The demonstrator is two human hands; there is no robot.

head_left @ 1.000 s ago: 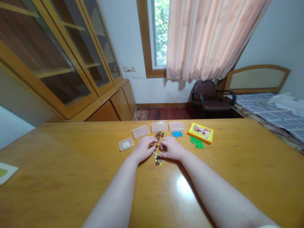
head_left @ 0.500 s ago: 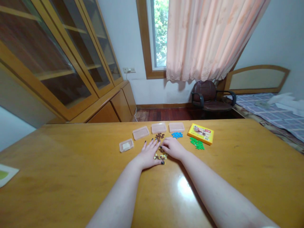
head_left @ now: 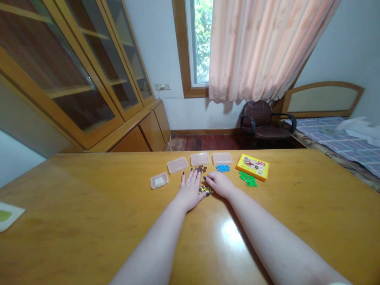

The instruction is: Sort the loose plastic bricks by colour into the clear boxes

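Note:
My left hand (head_left: 190,189) lies flat on the wooden table (head_left: 89,221), fingers stretched forward toward a small heap of brown pieces (head_left: 202,169). Beside its thumb sits a little cluster of yellow and dark pieces (head_left: 205,190). My right hand (head_left: 218,183) rests next to that cluster with its fingers curled down onto the table; what is under the fingertips is hidden. Blue pieces (head_left: 222,168) and green pieces (head_left: 247,179) lie just beyond and to the right.
Three clear plastic boxes (head_left: 199,159) stand in a row at the far side, a smaller box (head_left: 159,180) with something white to the left, a yellow box (head_left: 252,166) to the right. A paper (head_left: 7,215) lies at the left edge. A chair (head_left: 263,118) and bed stand behind.
My left hand has opened from a curled pinch and slid forward, flat, toward the brown pieces. My right hand has edged forward too. The mixed cluster now looks smaller.

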